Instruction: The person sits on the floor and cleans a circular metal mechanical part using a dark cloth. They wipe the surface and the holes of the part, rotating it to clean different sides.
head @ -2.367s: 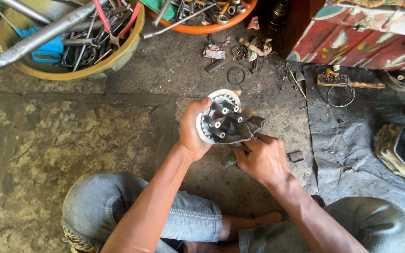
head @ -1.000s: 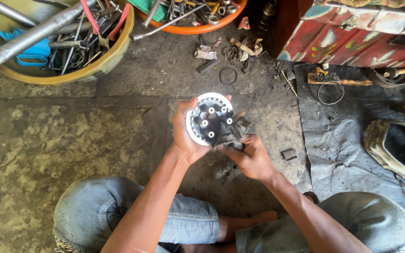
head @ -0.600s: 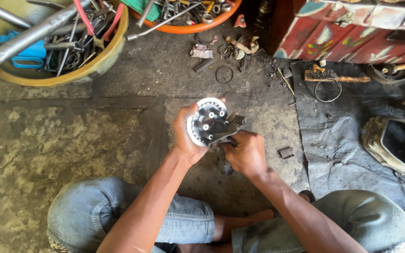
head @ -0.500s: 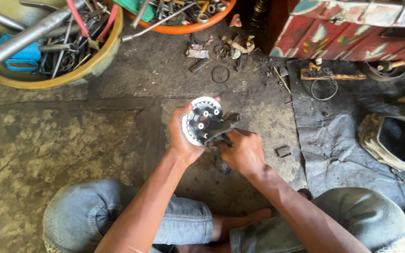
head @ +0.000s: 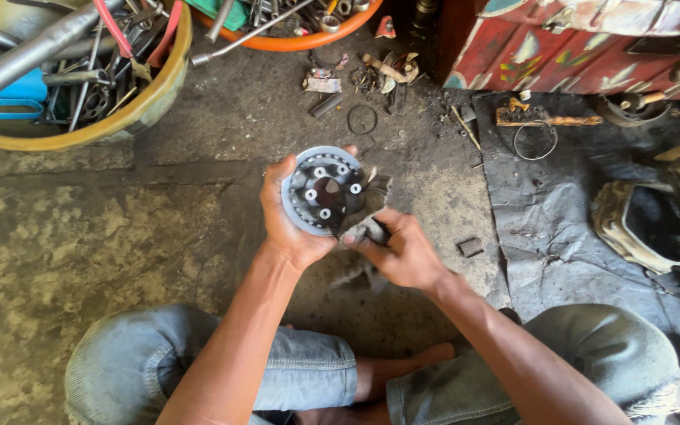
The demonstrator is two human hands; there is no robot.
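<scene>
My left hand (head: 286,227) grips a round metal clutch hub (head: 318,189) by its pale rim, its face with several short posts turned up toward me. My right hand (head: 403,252) pinches a dirty grey rag (head: 367,208) pressed against the hub's right side. A loose tail of the rag hangs below my hands. Both hands are held above the stained concrete floor, between my knees in worn jeans.
A yellow basin of tools and pipes (head: 80,126) sits at the top left, an orange basin of tools (head: 293,35) at top centre. Small parts and a ring (head: 362,120) lie on the floor. A dark sheet (head: 560,236) with an engine cover (head: 643,224) lies at right, below a painted box (head: 576,47).
The hub has turned in my left hand so its posts now point straight up at me. My right hand with the rag has shifted along the hub's right side.
</scene>
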